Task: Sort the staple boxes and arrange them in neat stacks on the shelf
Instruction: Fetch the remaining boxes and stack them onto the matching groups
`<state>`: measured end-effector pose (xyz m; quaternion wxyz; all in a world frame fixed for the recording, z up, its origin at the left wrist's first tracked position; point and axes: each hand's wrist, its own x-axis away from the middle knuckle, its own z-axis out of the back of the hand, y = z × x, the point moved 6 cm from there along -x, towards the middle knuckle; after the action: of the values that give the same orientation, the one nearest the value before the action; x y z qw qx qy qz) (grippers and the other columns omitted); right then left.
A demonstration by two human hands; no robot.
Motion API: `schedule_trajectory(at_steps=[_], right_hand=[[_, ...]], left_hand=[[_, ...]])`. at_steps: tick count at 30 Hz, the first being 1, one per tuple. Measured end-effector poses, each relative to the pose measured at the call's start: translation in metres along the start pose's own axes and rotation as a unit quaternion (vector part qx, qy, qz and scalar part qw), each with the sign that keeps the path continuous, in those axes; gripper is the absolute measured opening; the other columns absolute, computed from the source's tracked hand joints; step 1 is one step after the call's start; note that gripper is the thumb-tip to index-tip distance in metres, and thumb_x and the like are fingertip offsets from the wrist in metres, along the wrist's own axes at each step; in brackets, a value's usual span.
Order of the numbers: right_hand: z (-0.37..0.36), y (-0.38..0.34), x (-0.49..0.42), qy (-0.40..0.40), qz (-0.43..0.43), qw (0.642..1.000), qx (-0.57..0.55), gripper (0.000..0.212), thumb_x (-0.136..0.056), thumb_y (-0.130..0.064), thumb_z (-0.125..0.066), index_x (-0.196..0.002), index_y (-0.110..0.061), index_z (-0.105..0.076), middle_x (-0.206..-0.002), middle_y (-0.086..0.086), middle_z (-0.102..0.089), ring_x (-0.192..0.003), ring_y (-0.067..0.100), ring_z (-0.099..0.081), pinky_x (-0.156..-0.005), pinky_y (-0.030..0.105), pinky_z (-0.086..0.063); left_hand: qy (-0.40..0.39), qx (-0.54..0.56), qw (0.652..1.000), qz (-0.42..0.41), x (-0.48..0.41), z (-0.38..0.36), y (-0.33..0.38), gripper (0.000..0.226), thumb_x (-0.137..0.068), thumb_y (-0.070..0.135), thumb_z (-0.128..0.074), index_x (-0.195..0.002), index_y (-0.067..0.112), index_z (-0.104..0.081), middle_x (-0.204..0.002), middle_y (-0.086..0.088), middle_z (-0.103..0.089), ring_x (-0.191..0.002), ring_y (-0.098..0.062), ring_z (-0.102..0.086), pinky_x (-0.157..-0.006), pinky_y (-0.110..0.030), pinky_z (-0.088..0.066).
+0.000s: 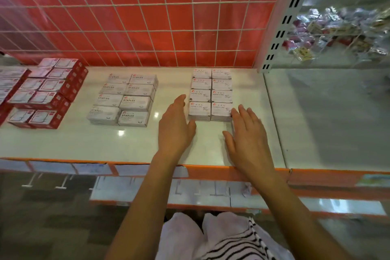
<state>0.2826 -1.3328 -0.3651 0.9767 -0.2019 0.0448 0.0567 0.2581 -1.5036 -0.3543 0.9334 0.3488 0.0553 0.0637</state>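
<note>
While the white shelf point(242, 150) carries red boxes point(48, 91) and the staples block point(124, 99) well left of the paper-clip block point(211, 95), I judge I'm squaring that block: my left hand point(175, 129) and right hand point(247, 131) flank it, fingers straight, gripping nothing. Next calls for pressing both sides inward evenly.

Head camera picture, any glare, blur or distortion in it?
Head view: two small glints on the glossy white shelf; the white wire grid bows from wide-angle distortion; the small packets at right are blurred; labels on the white staple boxes read clearly.
</note>
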Motion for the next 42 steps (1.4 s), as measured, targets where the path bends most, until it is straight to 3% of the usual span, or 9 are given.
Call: schedule_trajectory(at_steps=[7,13,24,28,32,37,40,42], right_hand=[[0.002,-0.002,0.009,-0.011,0.016,1.0,0.016,0.059,-0.095,-0.032,-0.05,-0.145,-0.008,-0.032,-0.153,0.015,-0.026,-0.143,0.033,-0.02,-0.116,0.048,-0.017],[0.015,-0.001,0.019,-0.009,-0.015,0.999,0.031,0.061,-0.096,-0.038,-0.045,-0.148,-0.01,-0.025,-0.157,0.012,-0.016,-0.146,0.029,-0.01,-0.118,0.047,-0.014],[0.05,0.054,0.053,0.034,-0.074,0.992,0.091,0.064,-0.092,-0.038,-0.053,-0.145,-0.009,-0.033,-0.154,0.017,-0.023,-0.143,0.035,-0.02,-0.112,0.052,-0.021],[0.065,0.094,0.061,0.056,-0.108,0.989,0.085,0.063,-0.092,-0.038,-0.054,-0.144,-0.008,-0.035,-0.153,0.018,-0.025,-0.142,0.036,-0.02,-0.111,0.054,-0.021],[0.085,0.148,0.063,0.101,-0.114,0.983,0.1,0.059,-0.081,-0.038,-0.057,-0.127,0.0,-0.054,-0.135,0.027,-0.049,-0.123,0.047,-0.047,-0.092,0.063,-0.041],[0.121,0.233,0.062,0.12,-0.123,0.979,0.11,0.06,-0.075,-0.038,-0.059,-0.12,0.001,-0.059,-0.128,0.028,-0.055,-0.116,0.048,-0.053,-0.084,0.062,-0.047],[0.142,0.281,0.057,0.117,-0.131,0.978,0.116,0.061,-0.079,-0.035,-0.068,-0.126,0.002,-0.054,-0.132,0.029,-0.051,-0.121,0.047,-0.049,-0.09,0.062,-0.045],[0.155,0.308,0.049,0.1,-0.144,0.977,0.119,0.065,-0.085,-0.036,-0.065,-0.137,-0.003,-0.043,-0.144,0.023,-0.039,-0.135,0.04,-0.034,-0.106,0.054,-0.035]], left_hand=[[0.094,-0.112,0.985,-0.088,0.029,0.001,0.032,0.053,-0.082,0.015,-0.069,-0.132,0.009,-0.05,-0.132,-0.013,-0.053,-0.125,-0.03,-0.045,-0.099,-0.039,-0.044],[0.018,-0.179,0.978,-0.107,0.038,-0.01,0.043,0.062,-0.094,0.038,-0.053,-0.148,0.019,-0.029,-0.158,-0.006,-0.021,-0.147,-0.025,-0.011,-0.117,-0.037,-0.017],[-0.056,-0.185,0.963,-0.186,0.062,-0.056,0.1,0.065,-0.095,0.047,-0.047,-0.15,0.022,-0.023,-0.16,-0.011,-0.007,-0.148,-0.027,0.004,-0.118,-0.045,-0.009],[-0.07,-0.188,0.955,-0.22,0.064,-0.083,0.136,0.066,-0.094,0.046,-0.05,-0.149,0.021,-0.025,-0.16,-0.012,-0.008,-0.148,-0.027,0.004,-0.118,-0.046,-0.011],[-0.102,-0.189,0.951,-0.224,0.06,-0.127,0.183,0.067,-0.094,0.047,-0.047,-0.15,0.023,-0.019,-0.16,-0.01,-0.003,-0.147,-0.027,0.007,-0.118,-0.046,-0.008],[-0.143,-0.188,0.947,-0.218,0.063,-0.192,0.253,0.07,-0.095,0.048,-0.047,-0.151,0.028,-0.011,-0.161,-0.005,0.005,-0.146,-0.028,0.013,-0.118,-0.047,-0.005],[-0.162,-0.194,0.942,-0.221,0.062,-0.227,0.291,0.072,-0.095,0.048,-0.047,-0.152,0.027,-0.008,-0.161,-0.005,0.005,-0.146,-0.03,0.011,-0.118,-0.049,-0.009],[-0.16,-0.2,0.939,-0.228,0.057,-0.247,0.312,0.073,-0.095,0.048,-0.048,-0.152,0.025,-0.009,-0.161,-0.007,0.002,-0.147,-0.032,0.007,-0.118,-0.05,-0.012]])
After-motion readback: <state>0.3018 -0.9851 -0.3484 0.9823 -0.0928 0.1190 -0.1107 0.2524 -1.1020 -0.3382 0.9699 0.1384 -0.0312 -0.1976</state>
